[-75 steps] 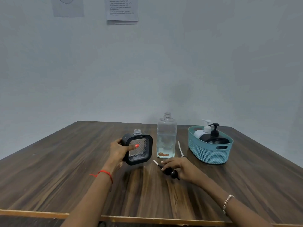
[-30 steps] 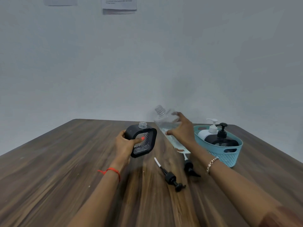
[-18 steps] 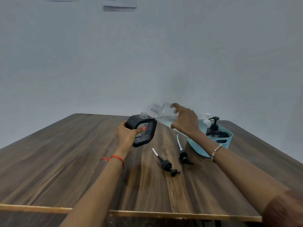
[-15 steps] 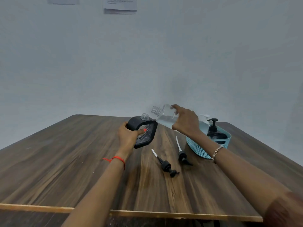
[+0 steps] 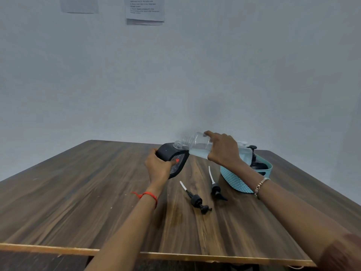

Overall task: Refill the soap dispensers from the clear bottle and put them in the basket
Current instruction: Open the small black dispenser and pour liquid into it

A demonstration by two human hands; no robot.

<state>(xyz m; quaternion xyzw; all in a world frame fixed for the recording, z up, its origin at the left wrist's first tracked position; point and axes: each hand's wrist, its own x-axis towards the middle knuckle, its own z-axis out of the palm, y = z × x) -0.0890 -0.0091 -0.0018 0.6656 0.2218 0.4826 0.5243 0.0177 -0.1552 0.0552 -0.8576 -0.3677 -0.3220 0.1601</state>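
Two hands meet over the far middle of the desk (image 5: 78,192). The left hand (image 5: 158,167) grips a black soap dispenser (image 5: 168,151) by its side, thumb laid across the ribbed see-through front and fingers wrapped behind it. The dispenser is tilted, with its bare threaded neck pointing up and to the right; whether its lower corner touches the desk cannot be told. A red thread (image 5: 148,195) circles that wrist.

The right hand (image 5: 222,151) is curled over the clear bottle (image 5: 197,145) from above, its forefinger stretched along the upper side. The bottle is tipped almost flat, and its open mouth points left, just above and beside the dispenser's neck. Clear liquid lies pooled along the bottle's lower side; whether any is passing into the dispenser cannot be told.

Behind the right wrist, which wears a bracelet (image 5: 260,185), stands a teal basket (image 5: 234,178) holding a black pump bottle (image 5: 257,165). A white pump top (image 5: 242,142) shows just past the knuckles. Between the forearms, two loose black pumps, one nearer (image 5: 197,200) and one farther (image 5: 215,189), lie on the desk with their white tubes pointing away.
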